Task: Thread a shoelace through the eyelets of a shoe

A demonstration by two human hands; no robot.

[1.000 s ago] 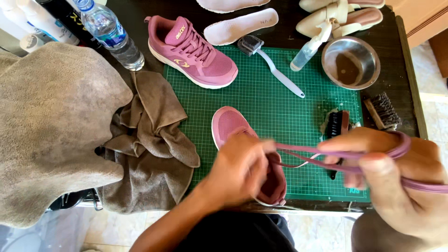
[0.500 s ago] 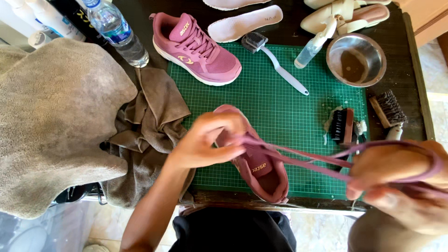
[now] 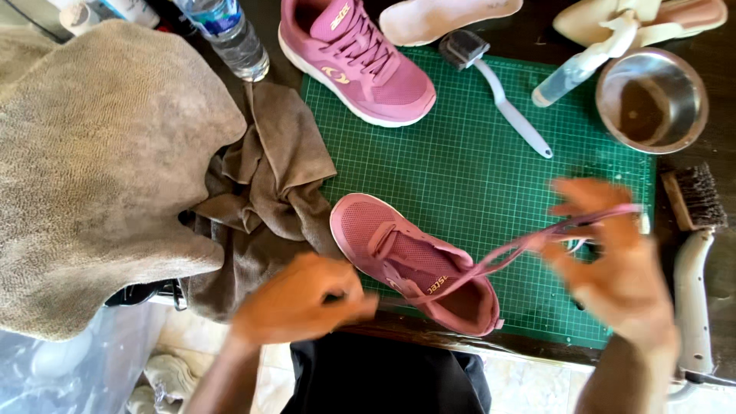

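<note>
Since half a second ago the left hand (image 3: pixel 303 299) has come off the near shoe (image 3: pixel 418 264) and dropped to the front edge of the desk (image 3: pixel 475 345), while the right hand (image 3: pixel 613 261) has risen and swung over the green mat (image 3: pixel 475 176), carrying the pink lace (image 3: pixel 521 247) with it.

The near shoe lies on the mat's front part, toe pointing up-left, heel at the desk edge. The lace runs from its tongue area up and right to the right hand, whose grip is pinched on the lace end, fingers spread and blurred. The left hand's grip is clenched beside the shoe; whether it pinches the lace's other end I cannot tell.

A 2nd pink shoe (image 3: pixel 356 57), laced, stands at the mat's top-left corner. Left of the mat lies a brown cloth (image 3: pixel 261 176), with a larger towel (image 3: pixel 92 169) further left and a water bottle (image 3: pixel 226 34) above it. A small white-handled brush (image 3: pixel 502 92) rests on the mat's top, near an insole (image 3: pixel 445 17). A steel bowl (image 3: pixel 652 100) and a spray bottle (image 3: pixel 575 69) sit at top right; a bristle brush (image 3: pixel 694 195) lies just right of the mat.
</note>
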